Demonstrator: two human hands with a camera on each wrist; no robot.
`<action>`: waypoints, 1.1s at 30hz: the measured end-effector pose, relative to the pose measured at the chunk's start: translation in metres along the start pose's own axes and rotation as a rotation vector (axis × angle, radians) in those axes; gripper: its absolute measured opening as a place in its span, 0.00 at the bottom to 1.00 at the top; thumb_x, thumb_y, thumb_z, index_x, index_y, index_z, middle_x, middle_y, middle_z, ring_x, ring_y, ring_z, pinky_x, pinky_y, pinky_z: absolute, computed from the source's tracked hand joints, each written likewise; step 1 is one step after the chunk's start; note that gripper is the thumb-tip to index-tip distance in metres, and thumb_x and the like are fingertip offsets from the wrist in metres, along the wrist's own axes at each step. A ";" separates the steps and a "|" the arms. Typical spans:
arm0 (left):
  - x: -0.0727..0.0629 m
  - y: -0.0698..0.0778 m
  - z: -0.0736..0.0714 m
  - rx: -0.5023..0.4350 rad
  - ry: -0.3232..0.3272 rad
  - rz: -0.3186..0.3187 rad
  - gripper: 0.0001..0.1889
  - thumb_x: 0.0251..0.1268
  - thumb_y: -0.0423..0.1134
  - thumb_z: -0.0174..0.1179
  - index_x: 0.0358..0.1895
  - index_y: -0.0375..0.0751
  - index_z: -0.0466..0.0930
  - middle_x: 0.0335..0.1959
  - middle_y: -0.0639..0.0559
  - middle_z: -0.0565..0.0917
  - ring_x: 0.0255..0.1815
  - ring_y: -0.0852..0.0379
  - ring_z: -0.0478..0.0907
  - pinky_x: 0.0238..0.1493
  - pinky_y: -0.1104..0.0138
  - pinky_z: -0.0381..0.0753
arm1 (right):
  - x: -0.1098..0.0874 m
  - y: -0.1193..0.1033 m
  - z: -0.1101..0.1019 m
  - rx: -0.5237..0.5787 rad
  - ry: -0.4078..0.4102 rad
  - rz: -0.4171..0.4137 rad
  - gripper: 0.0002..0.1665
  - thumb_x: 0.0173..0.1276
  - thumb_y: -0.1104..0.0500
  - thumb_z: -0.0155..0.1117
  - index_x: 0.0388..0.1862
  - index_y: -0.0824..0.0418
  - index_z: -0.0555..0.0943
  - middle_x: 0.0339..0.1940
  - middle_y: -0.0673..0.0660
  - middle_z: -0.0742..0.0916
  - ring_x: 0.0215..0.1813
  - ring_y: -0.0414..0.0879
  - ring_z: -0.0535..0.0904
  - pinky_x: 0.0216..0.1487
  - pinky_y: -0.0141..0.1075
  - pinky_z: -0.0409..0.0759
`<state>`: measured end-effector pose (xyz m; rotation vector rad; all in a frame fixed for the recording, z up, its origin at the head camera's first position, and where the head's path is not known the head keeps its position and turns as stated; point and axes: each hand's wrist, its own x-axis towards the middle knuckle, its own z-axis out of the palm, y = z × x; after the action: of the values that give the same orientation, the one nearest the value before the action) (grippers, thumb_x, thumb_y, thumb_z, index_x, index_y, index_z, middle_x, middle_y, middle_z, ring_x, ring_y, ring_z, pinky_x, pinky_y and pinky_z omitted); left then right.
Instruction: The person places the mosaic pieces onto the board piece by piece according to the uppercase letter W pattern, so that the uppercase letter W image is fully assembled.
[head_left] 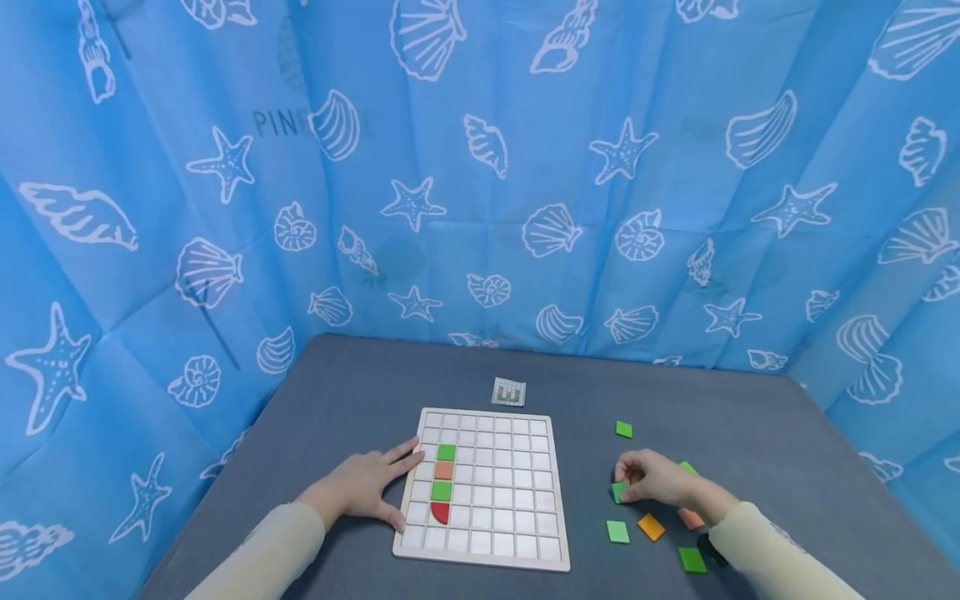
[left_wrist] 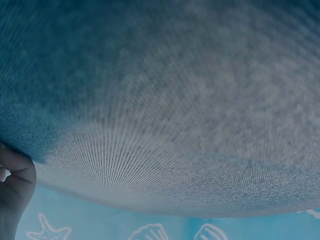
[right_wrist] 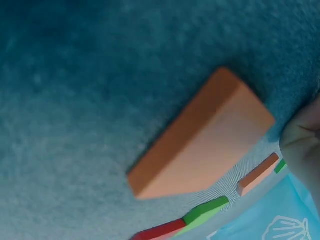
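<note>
A white gridded board (head_left: pixel 504 500) lies on the dark grey table. In its left part, one column holds a green tile (head_left: pixel 446 452), a salmon tile (head_left: pixel 444 471), another green tile (head_left: pixel 442 491) and a red quarter-round tile (head_left: pixel 439 512). My left hand (head_left: pixel 360 485) touches the board's left edge, its fingers spread and the thumb near the lower corner. To the right of the board, my right hand (head_left: pixel 658 479) pinches a small green square tile (head_left: pixel 619 492) between thumb and fingers. Close to the right wrist camera lies a salmon tile (right_wrist: pixel 215 140).
Around the right hand lie a light green tile (head_left: pixel 618 532), an orange tile (head_left: pixel 651 527), a green tile (head_left: pixel 692 559) and, farther back, another green tile (head_left: pixel 624 429). A small printed card (head_left: pixel 509 392) sits behind the board. A blue shell-patterned curtain (head_left: pixel 480 208) hangs beyond the table.
</note>
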<state>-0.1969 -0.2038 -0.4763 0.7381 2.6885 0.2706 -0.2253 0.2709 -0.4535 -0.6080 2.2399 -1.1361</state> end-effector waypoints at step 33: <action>0.003 -0.002 0.001 -0.013 0.004 -0.001 0.56 0.44 0.74 0.62 0.78 0.56 0.53 0.79 0.55 0.48 0.68 0.35 0.64 0.60 0.45 0.68 | 0.005 -0.046 0.019 0.360 0.193 0.204 0.16 0.72 0.65 0.58 0.53 0.75 0.76 0.33 0.56 0.84 0.34 0.44 0.81 0.39 0.38 0.80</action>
<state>-0.1996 -0.2043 -0.4789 0.7328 2.6886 0.2898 -0.2103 0.2323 -0.4260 -0.1258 2.1148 -1.4927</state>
